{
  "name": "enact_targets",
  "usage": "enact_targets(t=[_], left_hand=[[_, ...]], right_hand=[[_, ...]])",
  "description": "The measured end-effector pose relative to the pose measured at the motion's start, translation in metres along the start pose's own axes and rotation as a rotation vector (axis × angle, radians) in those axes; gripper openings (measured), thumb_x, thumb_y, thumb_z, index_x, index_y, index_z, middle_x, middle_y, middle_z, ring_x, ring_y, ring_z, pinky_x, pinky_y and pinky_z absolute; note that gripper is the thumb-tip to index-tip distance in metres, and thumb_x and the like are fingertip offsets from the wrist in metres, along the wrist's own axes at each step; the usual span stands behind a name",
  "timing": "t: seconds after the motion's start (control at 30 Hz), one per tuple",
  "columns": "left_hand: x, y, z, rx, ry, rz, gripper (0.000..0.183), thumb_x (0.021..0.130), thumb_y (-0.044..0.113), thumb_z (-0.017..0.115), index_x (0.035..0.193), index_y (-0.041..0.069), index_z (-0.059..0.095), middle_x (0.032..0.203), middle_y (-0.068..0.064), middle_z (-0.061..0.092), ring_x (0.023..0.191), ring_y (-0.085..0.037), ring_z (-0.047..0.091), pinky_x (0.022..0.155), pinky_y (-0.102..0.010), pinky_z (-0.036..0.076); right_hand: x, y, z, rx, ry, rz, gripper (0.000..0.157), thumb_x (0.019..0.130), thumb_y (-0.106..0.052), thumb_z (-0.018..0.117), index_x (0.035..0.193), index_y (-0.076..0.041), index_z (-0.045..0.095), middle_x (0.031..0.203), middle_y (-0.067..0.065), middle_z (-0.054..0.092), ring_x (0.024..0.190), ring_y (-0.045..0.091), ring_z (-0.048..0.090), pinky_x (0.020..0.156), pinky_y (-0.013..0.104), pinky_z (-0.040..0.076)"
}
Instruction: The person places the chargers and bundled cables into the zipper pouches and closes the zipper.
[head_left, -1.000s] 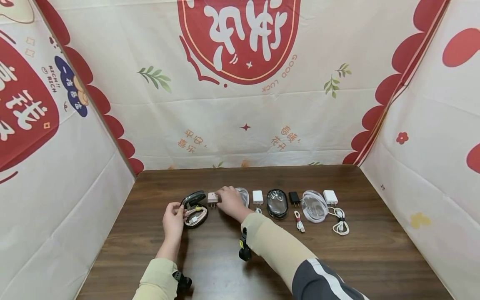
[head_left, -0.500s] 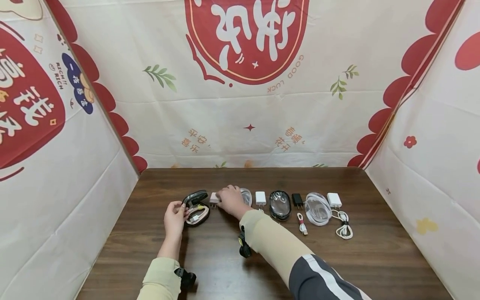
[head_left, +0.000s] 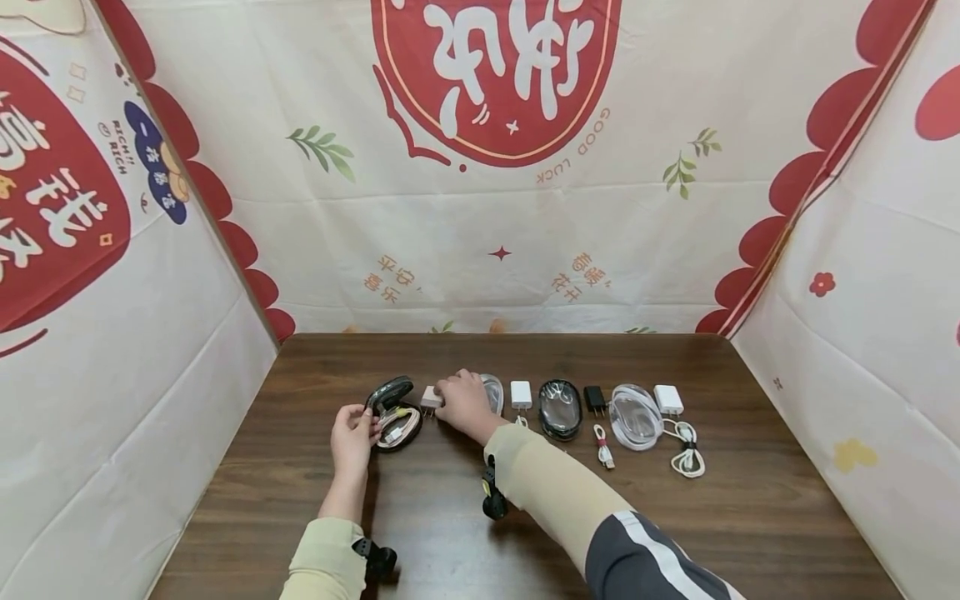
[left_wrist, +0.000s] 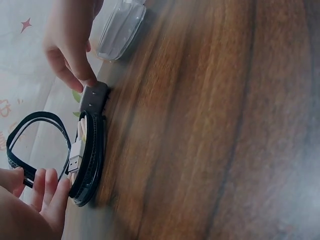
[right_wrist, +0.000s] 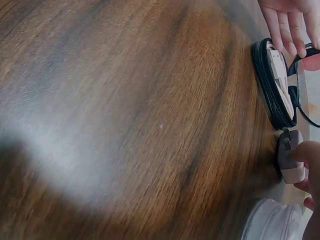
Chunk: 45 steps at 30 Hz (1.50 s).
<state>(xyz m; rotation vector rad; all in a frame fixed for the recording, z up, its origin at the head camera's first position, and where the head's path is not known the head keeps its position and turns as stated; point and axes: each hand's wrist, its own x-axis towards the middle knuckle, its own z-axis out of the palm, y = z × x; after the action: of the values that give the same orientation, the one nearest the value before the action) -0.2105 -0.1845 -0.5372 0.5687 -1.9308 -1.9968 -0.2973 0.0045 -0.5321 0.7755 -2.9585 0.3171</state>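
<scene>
A small black zip case (head_left: 402, 443) with a clear-windowed lid (head_left: 392, 389) lies unzipped on the wooden table. My left hand (head_left: 352, 440) pinches the edge of the raised lid between thumb and fingers. Coiled inside the case is a pale charging cable (right_wrist: 278, 70) with its white USB plug (left_wrist: 75, 156) showing. Just right of the case, my right hand (head_left: 467, 404) grips a white charger plug (head_left: 431, 398) from above. In the right wrist view the thumb lies on the charger (right_wrist: 292, 157), prongs facing the table's near side. The right hand partly hides a clear round case (head_left: 492, 392).
Rightward along the row stand a white charger (head_left: 521, 394), a black case (head_left: 560, 408), a black charger (head_left: 594, 399), a clear round case (head_left: 634, 417) and another white charger (head_left: 667, 399). Tied white cables (head_left: 687, 450) lie in front. Printed cloth walls (head_left: 495, 208) surround the table (head_left: 480, 542).
The head view has shifted slightly. Both hands keep nearly the same places, the left at the case lid and the right on the charger plug.
</scene>
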Motion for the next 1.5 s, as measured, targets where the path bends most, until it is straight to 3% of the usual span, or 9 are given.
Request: enact_targets(t=[0.37,0.57,0.77,0.93,1.23,1.5], left_hand=[[-0.006,0.001,0.005,-0.022,0.033,-0.013,0.015,0.1,0.005,0.053,0.108,-0.007,0.05,0.087,-0.028,0.063,0.066,-0.017,0.065,0.058,-0.025,0.056],[-0.012,0.001,0.006,-0.031,0.031,-0.03,0.015,0.099,0.004,0.052,0.108,-0.007,0.05,0.086,-0.025,0.063,0.065,-0.017,0.064,0.058,-0.025,0.055],[-0.021,0.001,0.009,-0.074,0.048,-0.053,0.012,0.099,0.004,0.054,0.104,-0.006,0.05,0.083,-0.021,0.062,0.063,-0.016,0.063,0.057,-0.026,0.055],[-0.029,0.001,0.012,-0.103,0.04,-0.065,0.016,0.1,0.006,0.053,0.109,-0.007,0.049,0.084,-0.018,0.061,0.067,-0.017,0.064,0.06,-0.027,0.055],[-0.041,-0.003,0.019,-0.184,0.078,-0.089,0.01,0.099,0.005,0.054,0.104,-0.002,0.051,0.081,-0.014,0.061,0.064,-0.015,0.064,0.058,-0.025,0.055],[-0.046,-0.004,0.024,-0.205,0.085,-0.093,0.007,0.098,0.006,0.056,0.102,0.001,0.051,0.081,-0.014,0.06,0.064,-0.015,0.065,0.058,-0.025,0.055]], right_hand=[[-0.018,0.008,-0.017,0.126,0.008,0.017,0.029,0.084,-0.03,0.071,0.111,-0.021,0.074,0.109,-0.005,0.069,0.105,0.022,0.055,0.102,0.047,0.036],[-0.029,0.006,-0.023,0.17,0.066,0.044,0.028,0.082,-0.031,0.071,0.108,-0.023,0.075,0.105,-0.005,0.069,0.106,0.022,0.056,0.102,0.048,0.036],[-0.044,0.003,-0.025,0.312,0.148,0.058,0.03,0.077,-0.028,0.071,0.106,-0.019,0.076,0.106,-0.002,0.07,0.11,0.025,0.057,0.1,0.048,0.038],[-0.056,-0.007,-0.024,0.4,0.181,0.097,0.031,0.075,-0.026,0.074,0.105,-0.018,0.076,0.108,-0.002,0.069,0.112,0.025,0.057,0.098,0.045,0.041],[-0.062,-0.034,-0.012,0.393,0.214,0.073,0.029,0.073,-0.027,0.076,0.101,-0.017,0.077,0.101,-0.002,0.068,0.1,0.022,0.059,0.091,0.043,0.042],[-0.061,-0.043,0.0,0.371,0.202,0.102,0.031,0.073,-0.026,0.077,0.102,-0.017,0.077,0.099,-0.002,0.067,0.099,0.021,0.058,0.092,0.042,0.04]])
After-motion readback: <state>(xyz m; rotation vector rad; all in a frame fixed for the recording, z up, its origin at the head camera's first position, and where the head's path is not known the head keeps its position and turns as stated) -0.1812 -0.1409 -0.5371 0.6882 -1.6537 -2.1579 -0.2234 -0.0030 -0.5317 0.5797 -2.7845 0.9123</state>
